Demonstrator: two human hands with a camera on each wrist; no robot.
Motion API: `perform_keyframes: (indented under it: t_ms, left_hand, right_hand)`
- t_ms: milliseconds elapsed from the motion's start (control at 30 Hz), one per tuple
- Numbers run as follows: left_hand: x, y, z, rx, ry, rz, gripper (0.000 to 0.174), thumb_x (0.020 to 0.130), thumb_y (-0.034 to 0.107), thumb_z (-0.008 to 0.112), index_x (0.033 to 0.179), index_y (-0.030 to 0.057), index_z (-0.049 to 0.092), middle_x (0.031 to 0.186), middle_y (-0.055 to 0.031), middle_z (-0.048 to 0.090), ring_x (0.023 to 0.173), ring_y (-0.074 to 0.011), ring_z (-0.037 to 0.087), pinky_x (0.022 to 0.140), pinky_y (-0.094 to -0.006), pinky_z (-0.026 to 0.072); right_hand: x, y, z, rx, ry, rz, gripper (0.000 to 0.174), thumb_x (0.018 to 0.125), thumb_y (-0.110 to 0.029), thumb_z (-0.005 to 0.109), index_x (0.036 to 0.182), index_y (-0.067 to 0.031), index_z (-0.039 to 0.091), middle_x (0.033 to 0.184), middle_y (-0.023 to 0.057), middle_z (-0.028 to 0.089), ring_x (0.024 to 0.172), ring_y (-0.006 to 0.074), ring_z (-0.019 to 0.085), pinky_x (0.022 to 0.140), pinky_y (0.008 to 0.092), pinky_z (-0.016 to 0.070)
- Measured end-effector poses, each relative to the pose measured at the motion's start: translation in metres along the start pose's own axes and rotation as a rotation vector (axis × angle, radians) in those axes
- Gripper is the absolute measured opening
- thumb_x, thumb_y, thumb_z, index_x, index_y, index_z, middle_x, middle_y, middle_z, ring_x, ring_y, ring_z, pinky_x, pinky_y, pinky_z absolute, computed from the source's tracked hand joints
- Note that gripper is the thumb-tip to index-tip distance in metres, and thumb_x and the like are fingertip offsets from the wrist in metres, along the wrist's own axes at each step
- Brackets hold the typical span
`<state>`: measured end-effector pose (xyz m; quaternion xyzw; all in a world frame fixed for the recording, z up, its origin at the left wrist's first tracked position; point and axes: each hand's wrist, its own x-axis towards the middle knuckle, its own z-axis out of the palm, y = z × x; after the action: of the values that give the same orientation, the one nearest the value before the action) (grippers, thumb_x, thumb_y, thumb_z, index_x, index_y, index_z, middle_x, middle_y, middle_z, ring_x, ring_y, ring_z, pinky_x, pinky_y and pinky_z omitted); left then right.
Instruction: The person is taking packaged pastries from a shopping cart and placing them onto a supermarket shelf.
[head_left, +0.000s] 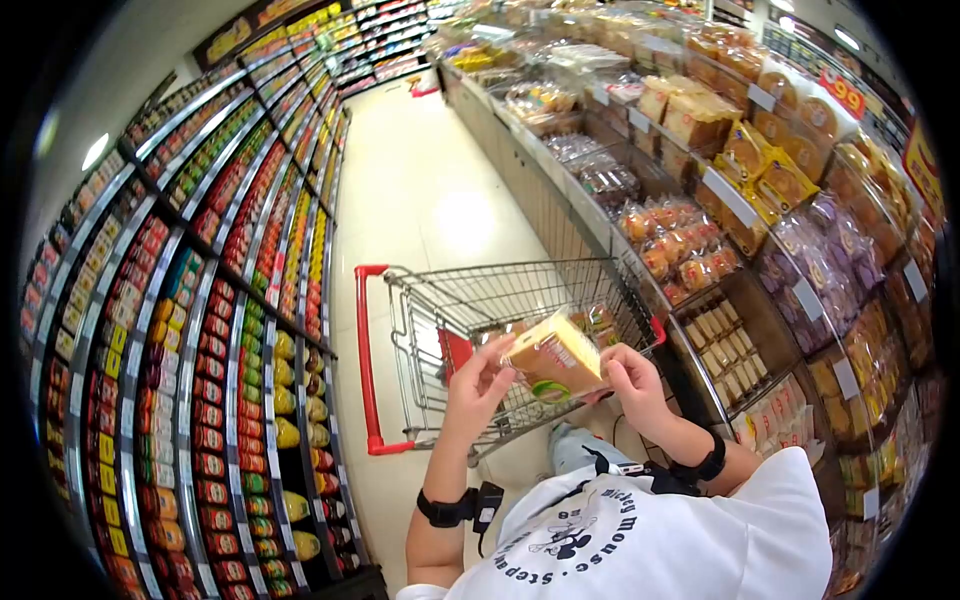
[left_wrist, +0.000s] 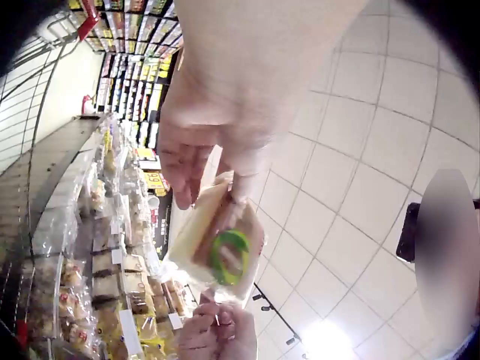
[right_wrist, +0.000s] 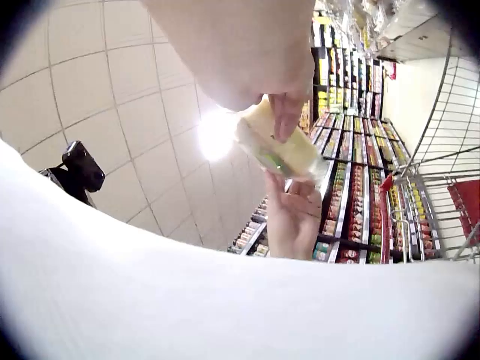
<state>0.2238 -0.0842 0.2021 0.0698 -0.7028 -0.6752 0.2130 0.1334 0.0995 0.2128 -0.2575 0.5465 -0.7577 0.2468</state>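
Pale-yellow, boxy, clear-wrapped bakery pack [head_left: 555, 355] mid-air near red-handled metal-wire cart [head_left: 369, 365]! Left grip [head_left: 482, 378] holds nine o'clock end, right grip [head_left: 636, 385] pinches three; likely light, soft, slick, best held gently by ends.

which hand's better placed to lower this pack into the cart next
Probably your left hand: in the head view it appears over the cart, holding one end of the pack, while your right hand pinches the other, nearer the bread shelf.
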Motion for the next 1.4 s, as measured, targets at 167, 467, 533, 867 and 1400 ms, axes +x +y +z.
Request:
perform_keyframes:
  t_ms: [167, 467, 533, 867, 1400]
  left_hand:
    - [0.0, -0.012, 0.029, 0.09, -0.049, -0.02, 0.019, 0.078, 0.008, 0.045, 0.095, 0.0002, 0.046, 0.084, -0.0074, 0.05, 0.069, -0.0101, 0.051, 0.055, -0.0182, 0.0407]
    - [0.05, -0.031, 0.13, -0.109, -0.295, -0.183, 0.02, 0.077, 0.017, 0.049, 0.087, 0.0011, 0.042, 0.074, -0.0066, 0.051, 0.06, -0.0095, 0.051, 0.044, -0.0185, 0.0409]
    - [0.063, -0.036, 0.166, 0.0, -0.389, -0.216, 0.016, 0.076, 0.014, 0.05, 0.08, 0.0001, 0.045, 0.068, -0.005, 0.052, 0.055, -0.0091, 0.052, 0.042, -0.0185, 0.041]
    - [0.129, -0.154, 0.37, -0.146, -0.792, -0.605, 0.017, 0.077, 0.017, 0.048, 0.071, 0.0014, 0.047, 0.059, -0.0049, 0.052, 0.05, -0.0099, 0.052, 0.043, -0.0174, 0.042]
    - [0.138, -0.386, 0.455, 0.796, -1.507, -0.562, 0.02, 0.068, 0.022, 0.05, 0.063, 0.0045, 0.058, 0.057, -0.0079, 0.056, 0.055, -0.0171, 0.056, 0.05, -0.0275, 0.0451]
  right_hand:
    - [-0.012, -0.019, -0.022, -0.272, 0.105, -0.146, 0.013, 0.08, -0.005, 0.036, 0.068, 0.0006, 0.039, 0.077, 0.0047, 0.038, 0.057, 0.0086, 0.049, 0.045, 0.0186, 0.0416]
    - [-0.047, -0.02, -0.098, -0.373, 0.266, -0.19, 0.012, 0.078, -0.004, 0.037, 0.067, 0.0005, 0.039, 0.078, 0.0051, 0.038, 0.055, 0.0078, 0.046, 0.048, 0.0178, 0.0391]
    - [-0.06, -0.02, -0.121, -0.532, 0.341, -0.218, 0.01, 0.076, -0.005, 0.041, 0.068, -0.0002, 0.04, 0.076, 0.0064, 0.039, 0.055, 0.0105, 0.045, 0.047, 0.0192, 0.0382]
    - [-0.092, 0.007, -0.302, -0.134, 0.838, 0.052, 0.015, 0.081, -0.014, 0.038, 0.07, -0.0038, 0.041, 0.058, 0.0003, 0.041, 0.046, 0.0069, 0.044, 0.043, 0.0193, 0.036]
    - [-0.069, 0.131, -0.424, -0.899, 0.622, 0.608, 0.019, 0.072, -0.016, 0.04, 0.072, 0.0012, 0.049, 0.065, 0.0188, 0.051, 0.058, 0.0306, 0.052, 0.053, 0.0384, 0.0406]
